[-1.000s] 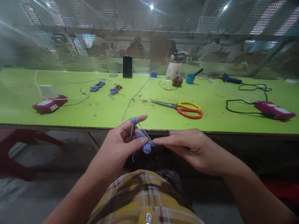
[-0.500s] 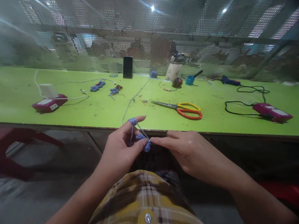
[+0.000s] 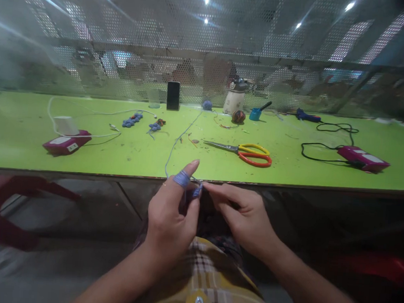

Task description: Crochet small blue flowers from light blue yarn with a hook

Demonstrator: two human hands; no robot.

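My left hand (image 3: 172, 209) is closed on a small piece of blue-purple crochet work (image 3: 197, 192), pinched between thumb and fingers just off the table's front edge. Several turns of blue-purple yarn (image 3: 181, 178) wrap its raised index finger. From there the strand runs back over the table to a ball of the same yarn (image 3: 207, 105). My right hand (image 3: 244, 212) is closed, its index fingertip against the right side of the piece. The thin tool in its grip is almost wholly hidden; it looks like a crochet hook.
Scissors (image 3: 238, 149) lie on the green table (image 3: 101, 160), with finished crochet pieces (image 3: 132, 120) to their left. Farther back stand a phone (image 3: 173, 96), a jug (image 3: 234, 98), a dark multicoloured yarn ball (image 3: 238, 117) and a blue pot (image 3: 255, 113). Purple power boxes (image 3: 67, 142) with cables sit at both sides.
My left hand has turned, so its back shows more and the piece is more covered. The right hand's fingers have curled and its wrist has dropped. The view has tilted slightly up.
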